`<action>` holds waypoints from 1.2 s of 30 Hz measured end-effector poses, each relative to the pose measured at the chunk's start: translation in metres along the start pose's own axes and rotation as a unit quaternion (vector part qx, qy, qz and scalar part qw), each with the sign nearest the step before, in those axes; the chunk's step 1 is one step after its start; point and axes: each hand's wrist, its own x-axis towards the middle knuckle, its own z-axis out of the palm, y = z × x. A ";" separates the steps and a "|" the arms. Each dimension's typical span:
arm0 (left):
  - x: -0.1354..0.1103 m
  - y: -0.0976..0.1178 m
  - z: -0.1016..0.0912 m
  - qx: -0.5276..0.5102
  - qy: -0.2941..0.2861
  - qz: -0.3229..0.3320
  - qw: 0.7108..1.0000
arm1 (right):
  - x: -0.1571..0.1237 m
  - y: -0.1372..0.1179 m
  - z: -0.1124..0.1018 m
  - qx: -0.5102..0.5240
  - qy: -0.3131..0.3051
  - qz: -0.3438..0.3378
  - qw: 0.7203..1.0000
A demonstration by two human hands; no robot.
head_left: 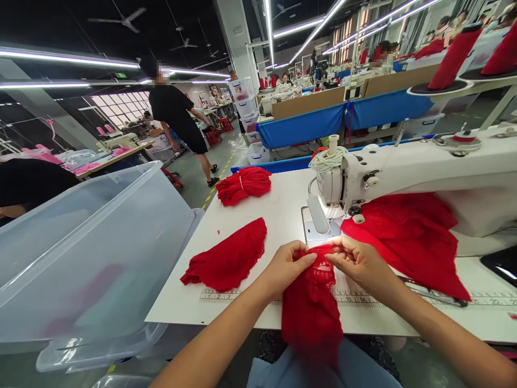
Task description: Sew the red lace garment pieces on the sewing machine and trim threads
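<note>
Between both hands hangs a red lace fabric piece (311,307), its lower end falling over the table's front edge onto my lap. My left hand (288,267) pinches its upper left edge between thumb and fingers. At the upper right edge, my right hand (359,264) pinches the same piece. Just beyond them is the needle area of a white sewing machine (339,178), with a metal plate (313,226) under its head. More red fabric (416,237) lies under the machine's arm, right of my right hand, partly covering a dark metal tool (436,293).
Left on the white table (278,205) lie a flat red lace piece (230,258) and a tied red fabric bundle (244,186). A printed ruler (218,295) runs along the front. Translucent plastic bins (100,258) stand at the left. Beyond, a person (177,116) stands in the aisle.
</note>
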 end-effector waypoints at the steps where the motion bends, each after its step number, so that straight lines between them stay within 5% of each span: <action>1: 0.000 0.000 0.001 0.002 -0.006 -0.002 1.000 | -0.001 -0.001 -0.001 0.003 0.010 -0.005 1.000; 11: 0.001 -0.002 0.002 -0.037 -0.003 -0.002 0.999 | -0.012 0.004 -0.014 -0.011 0.204 0.045 0.978; 17: -0.003 0.001 0.006 -0.007 0.007 0.034 0.999 | -0.016 -0.010 -0.002 0.124 0.060 0.113 0.984; 25: 0.002 -0.004 0.000 0.110 0.047 0.087 0.989 | -0.017 -0.013 -0.022 0.378 -0.053 0.221 0.897; 31: 0.008 -0.008 0.004 0.282 0.092 0.110 0.949 | -0.026 -0.008 -0.019 0.340 -0.007 0.246 0.907; 36: 0.010 -0.002 0.011 0.419 0.112 0.178 0.883 | -0.026 -0.006 -0.006 0.252 0.032 0.171 0.952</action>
